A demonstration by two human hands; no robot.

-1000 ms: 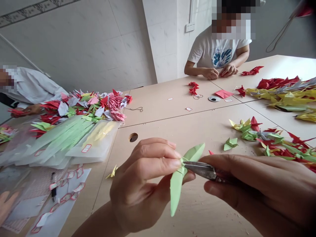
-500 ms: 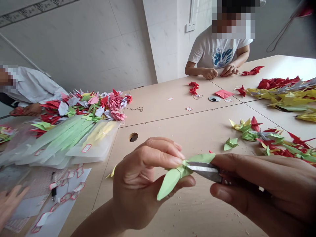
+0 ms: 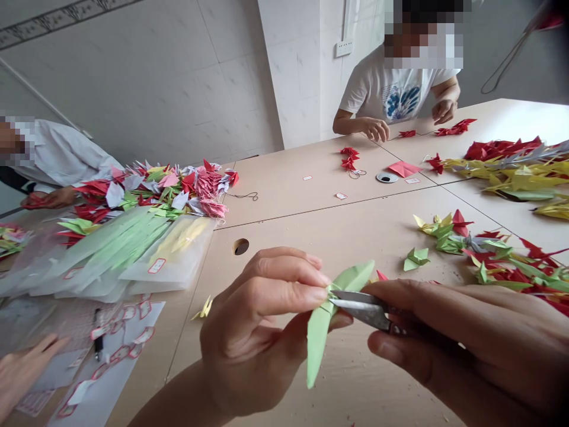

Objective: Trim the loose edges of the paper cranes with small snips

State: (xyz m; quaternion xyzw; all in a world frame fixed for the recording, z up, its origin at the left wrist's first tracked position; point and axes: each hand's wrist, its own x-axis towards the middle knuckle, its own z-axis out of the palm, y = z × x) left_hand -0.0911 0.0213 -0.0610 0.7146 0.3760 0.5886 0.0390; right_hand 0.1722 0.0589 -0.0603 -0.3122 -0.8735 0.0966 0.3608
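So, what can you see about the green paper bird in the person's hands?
The green paper bird is folded from pale green paper with sharp creases. One long pointed flap hangs down, and a wider flap angles up to the right from its bunched, folded middle. The left hand pinches it between thumb and fingers, and the tips of small metal scissors, held in the right hand, reach its middle. It is held up above the pale table.

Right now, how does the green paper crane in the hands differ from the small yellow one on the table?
The green paper crane is held in the left hand; the yellow paper crane lies on the table. Metal snips touch the green crane; nothing touches the yellow. The green looks larger, though nearer the camera. Both are folded paper.
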